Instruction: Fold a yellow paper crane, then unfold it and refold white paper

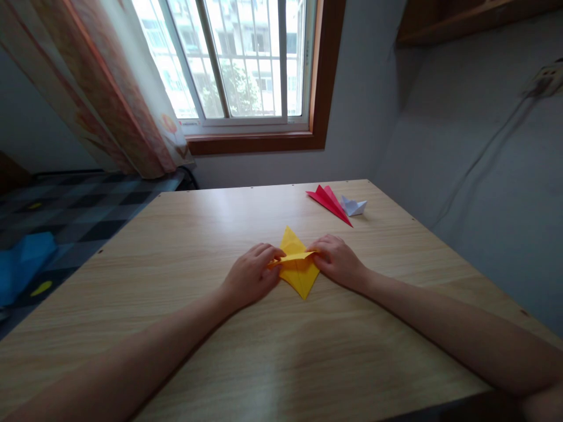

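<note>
- Head view: a light wooden table fills most of the picture. It stands by a grey wall, under a window with a brown frame and white bars.
- A flowery curtain hangs at the left of the window. Lower left there is a dark checked cloth with something blue on it; it may be a bed, but that is hard to tell.
- One piece of yellow folded paper lies flat on the table, near the middle, between the two hands.
- The left hand pinches the paper's left corner with bent fingers.
- The right hand pinches the right corner the same way.
- One red folded paper lies further back on the table.
- One small white folded paper sits just beside the red one.
- So: three folded papers, two hands, one table, one window.
</note>
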Available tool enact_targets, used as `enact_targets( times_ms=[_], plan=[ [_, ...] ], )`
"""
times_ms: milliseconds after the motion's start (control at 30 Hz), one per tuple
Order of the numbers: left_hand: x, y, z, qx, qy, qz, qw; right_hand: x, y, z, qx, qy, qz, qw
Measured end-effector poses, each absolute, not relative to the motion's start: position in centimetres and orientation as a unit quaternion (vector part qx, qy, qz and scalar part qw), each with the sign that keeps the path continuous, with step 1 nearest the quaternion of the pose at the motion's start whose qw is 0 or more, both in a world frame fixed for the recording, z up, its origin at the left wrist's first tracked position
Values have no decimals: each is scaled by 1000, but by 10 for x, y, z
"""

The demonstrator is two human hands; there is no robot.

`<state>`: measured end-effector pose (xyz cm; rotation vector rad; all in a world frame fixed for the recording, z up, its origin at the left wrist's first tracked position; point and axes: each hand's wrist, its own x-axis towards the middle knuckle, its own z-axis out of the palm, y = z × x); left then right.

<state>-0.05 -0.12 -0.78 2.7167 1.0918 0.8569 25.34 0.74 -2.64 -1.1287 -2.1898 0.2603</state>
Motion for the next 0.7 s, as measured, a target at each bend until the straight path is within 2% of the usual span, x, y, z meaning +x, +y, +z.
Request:
enact_targets(
  times_ms=[267,700],
  plan=[
    [1,2,-8,853,430,287,74,253,7,-25,-433,-838,89,320],
    [-1,4,-6,859,391,298,144,253,6,-26,-390,-859,46,328]
  ],
)
